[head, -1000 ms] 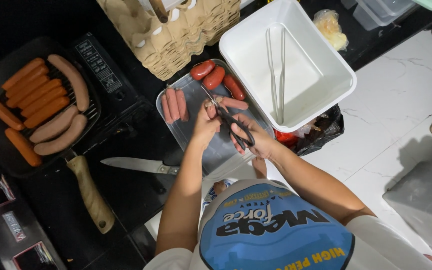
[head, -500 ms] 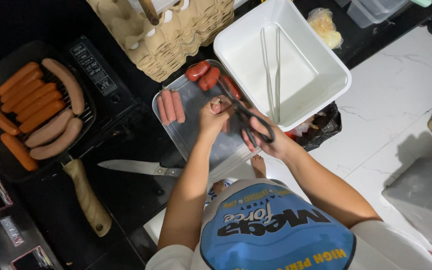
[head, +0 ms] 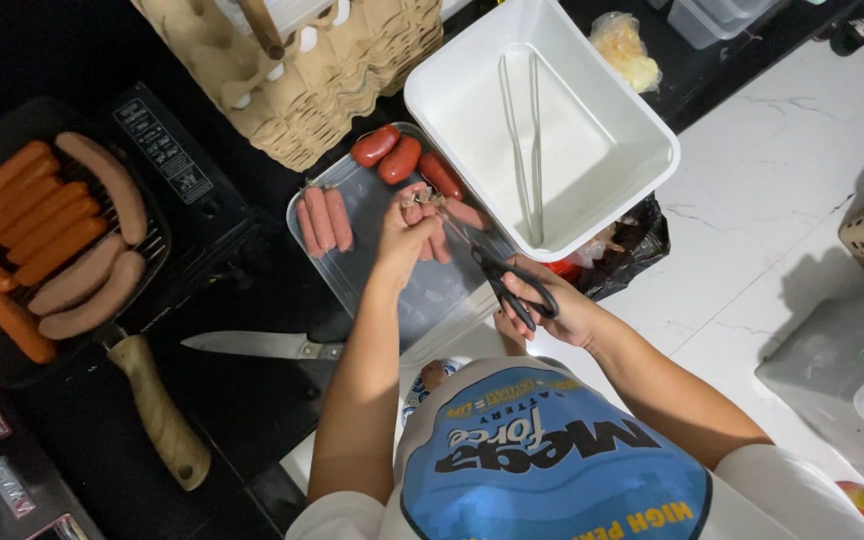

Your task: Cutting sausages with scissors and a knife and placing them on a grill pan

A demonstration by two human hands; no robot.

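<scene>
The right hand (head: pixel 552 305), wrist bent inward over the dark desk (head: pixel 252 400), has its fingers curled through the black loop handles of a pair of scissors (head: pixel 502 280), the thin blades pointing up toward the left hand. The left hand (head: pixel 404 232), at the end of a straight forearm, has its fingertips pressed together, pinching a small pale scrap of sausage casing (head: pixel 422 198) above the flat, shiny metal tray (head: pixel 422 300). Just left of this hand on the tray lie three short pink sausages (head: pixel 323 218); just beyond it lie three plump, glossy red sausages (head: pixel 404 160). Further right of both hands stands a deep white rectangular plastic tub (head: pixel 642 130) with slim metal tongs (head: pixel 524 140) inside. Left of the tray a steel kitchen knife (head: pixel 252 345) lies flat, and far left a black ridged grill pan (head: pixel 12 360) with a wooden handle carries orange and brown sausages.
</scene>
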